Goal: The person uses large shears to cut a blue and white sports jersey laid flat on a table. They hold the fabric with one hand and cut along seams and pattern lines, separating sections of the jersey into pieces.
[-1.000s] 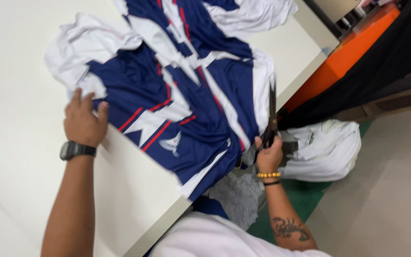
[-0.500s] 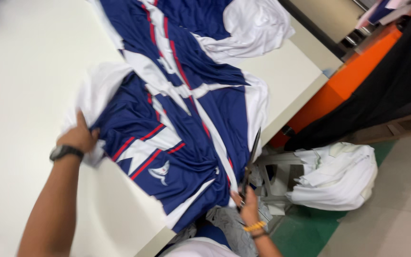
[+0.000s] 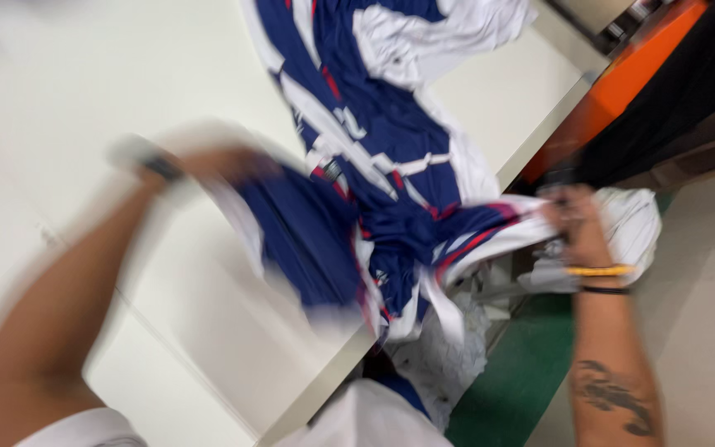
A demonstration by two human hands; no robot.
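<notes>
Your left hand (image 3: 229, 165) is on the near-left edge of the navy, white & red jersey fabric (image 3: 374, 165), closed on a fold of it as far as the motion blur lets you tell; the black wristwatch (image 3: 155, 165) sits just behind it. Your right hand (image 3: 577, 219) is off the counter's right edge, fist closed on the white hem end of the same fabric, w/ a yellow band (image 3: 597, 270) & a dark band at the wrist.

Where the work stands, judging by how things lie: the fabric is only partly gathered. The near part is bunched & lifted between both hands, sagging over the counter (image 3: 208, 331) edge toward you. The far part lies spread flat across the counter up to the top of the view, incl. a loose white piece (image 3: 440, 33). So roughly the near half is bundled; the far half is not handled yet.

Below the edge, more white cloth (image 3: 643, 223) is heaped beside your right hand, over the green floor (image 3: 523, 372). Orange & black stuff sits far right, too blurred to ID.
</notes>
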